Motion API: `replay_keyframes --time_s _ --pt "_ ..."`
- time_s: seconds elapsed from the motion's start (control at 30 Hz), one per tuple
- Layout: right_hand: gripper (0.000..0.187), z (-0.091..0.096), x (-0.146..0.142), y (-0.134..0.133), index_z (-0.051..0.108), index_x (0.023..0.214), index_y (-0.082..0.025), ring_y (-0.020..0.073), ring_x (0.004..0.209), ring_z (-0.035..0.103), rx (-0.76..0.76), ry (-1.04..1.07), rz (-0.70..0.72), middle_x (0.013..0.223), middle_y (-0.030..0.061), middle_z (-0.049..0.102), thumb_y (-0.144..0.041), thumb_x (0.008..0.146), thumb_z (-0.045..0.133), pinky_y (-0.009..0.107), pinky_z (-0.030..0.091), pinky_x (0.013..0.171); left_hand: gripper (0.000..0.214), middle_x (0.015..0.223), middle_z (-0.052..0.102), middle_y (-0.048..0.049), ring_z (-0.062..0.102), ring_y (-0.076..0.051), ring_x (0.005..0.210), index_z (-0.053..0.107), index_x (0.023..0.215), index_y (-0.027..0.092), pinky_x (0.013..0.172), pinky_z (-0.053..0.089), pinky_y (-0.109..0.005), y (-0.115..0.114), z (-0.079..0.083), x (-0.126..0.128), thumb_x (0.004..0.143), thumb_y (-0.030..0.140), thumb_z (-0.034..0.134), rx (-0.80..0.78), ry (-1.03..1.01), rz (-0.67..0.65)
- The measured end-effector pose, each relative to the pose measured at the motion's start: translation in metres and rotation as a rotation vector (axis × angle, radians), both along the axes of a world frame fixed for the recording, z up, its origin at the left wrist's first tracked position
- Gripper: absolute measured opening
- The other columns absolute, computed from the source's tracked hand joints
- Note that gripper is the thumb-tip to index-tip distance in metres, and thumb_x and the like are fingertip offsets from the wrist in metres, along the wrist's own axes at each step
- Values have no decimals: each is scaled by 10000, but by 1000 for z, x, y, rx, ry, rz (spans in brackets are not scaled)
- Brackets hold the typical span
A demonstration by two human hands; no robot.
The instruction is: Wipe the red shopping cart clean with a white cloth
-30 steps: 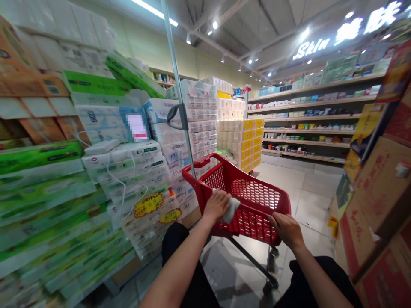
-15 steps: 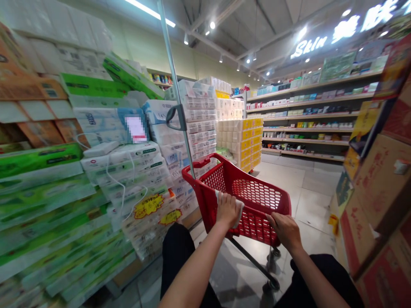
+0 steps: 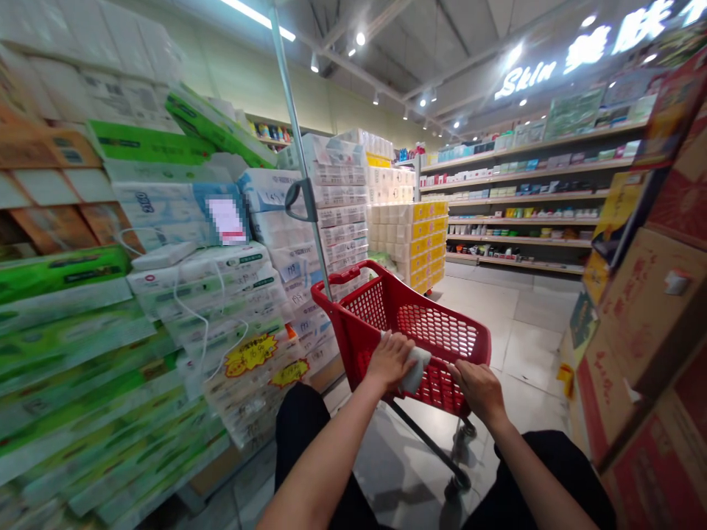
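Note:
A red plastic shopping cart (image 3: 359, 316) stands crosswise in front of me, its basket walls pierced with holes. On its near rim lies my left hand (image 3: 391, 362), closed over a pale cloth (image 3: 415, 370) that sticks out past the fingers and hangs against the basket's side. Farther right along the same rim, my right hand (image 3: 479, 390) is wrapped round the edge. A metal pole (image 3: 292, 110) with a dark grey loop handle (image 3: 301, 201) rises at the cart's left end. The inner floor of the basket is mostly hidden.
Stacked packs of tissue paper (image 3: 71, 353) line the left side, with a phone (image 3: 226, 219) and a white cable on top. Cardboard boxes (image 3: 646, 309) are piled close on the right. Beyond the cart are yellow-sided packs (image 3: 428, 246), tiled floor (image 3: 513, 294) and stocked shelves (image 3: 524, 193).
My left hand and the cloth have shifted slightly right along the rim, and more cloth shows beyond the fingers. My right hand still grips the rim. The whole view has shifted a little.

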State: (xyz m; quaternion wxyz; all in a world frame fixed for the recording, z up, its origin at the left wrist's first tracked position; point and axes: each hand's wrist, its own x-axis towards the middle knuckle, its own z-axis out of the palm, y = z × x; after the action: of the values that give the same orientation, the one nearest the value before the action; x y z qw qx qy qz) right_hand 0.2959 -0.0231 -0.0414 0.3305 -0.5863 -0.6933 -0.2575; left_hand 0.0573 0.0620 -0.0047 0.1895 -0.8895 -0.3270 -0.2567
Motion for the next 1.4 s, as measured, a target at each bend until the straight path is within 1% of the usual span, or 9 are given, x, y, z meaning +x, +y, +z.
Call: replay_keyframes --time_s 0.2,0.3,0.47,0.67,0.8,0.9,1.0,1.2,1.4 --pt "349 1 -2 -1 551 723 -203 144 613 497 -9 11 11 665 3 607 -387 979 401 286 300 687 299 1278 508 -52 379 -229 1290 491 1201 236 1156 207 -467 41 30 -75 963 398 414 32 -7 140" --pt "356 1 -4 -2 535 697 -205 142 602 488 -3 14 2 643 -2 594 -391 974 412 285 298 685 273 1267 513 -56 371 -240 1297 511 1162 231 1164 192 -481 48 41 -93 962 386 408 41 -33 183" --pt "364 3 -13 -5 512 665 -206 139 594 486 10 37 -19 643 -1 598 -405 961 439 284 295 678 290 1214 527 -87 350 -273 1303 522 1131 197 1158 162 -557 29 28 -63 968 384 373 27 -163 265" --pt "341 3 -27 -10 532 694 -204 145 622 520 29 67 -28 659 6 615 -389 964 438 291 304 704 325 1133 536 -69 406 -254 1220 521 1119 203 1164 162 -557 -24 -8 17 965 446 370 -45 -185 146" --pt "320 2 -28 -11 557 720 -204 145 632 531 44 54 -18 683 8 630 -375 964 441 291 307 708 358 1137 531 -60 410 -246 1199 502 1176 212 1162 165 -547 -43 -17 45 965 467 364 -65 -157 63" --pt "332 3 -23 -9 560 717 -203 143 619 522 51 22 -11 667 8 621 -374 969 426 290 306 699 335 1155 534 -36 424 -220 1181 485 1225 241 1161 182 -506 -35 -12 39 973 432 373 -51 -71 -17" --pt "357 3 -17 -6 546 697 -203 143 599 507 49 -8 -10 635 9 599 -382 974 409 293 302 689 305 1171 536 -17 445 -196 1160 484 1239 269 1155 208 -450 -13 -3 13 972 392 407 -25 26 -57" --pt "376 4 -8 -1 536 698 -203 136 597 513 7 -8 36 639 10 600 -400 980 383 286 303 670 270 1175 543 -22 436 -202 1186 516 1209 271 1146 201 -447 18 15 -38 972 354 419 20 -3 94" --pt "370 16 -2 -5 569 761 -225 135 671 578 -138 52 74 756 4 656 -416 989 349 283 326 676 234 1028 592 -28 479 -220 1022 601 1019 266 1077 261 -476 12 20 -26 983 333 380 -3 -75 157"
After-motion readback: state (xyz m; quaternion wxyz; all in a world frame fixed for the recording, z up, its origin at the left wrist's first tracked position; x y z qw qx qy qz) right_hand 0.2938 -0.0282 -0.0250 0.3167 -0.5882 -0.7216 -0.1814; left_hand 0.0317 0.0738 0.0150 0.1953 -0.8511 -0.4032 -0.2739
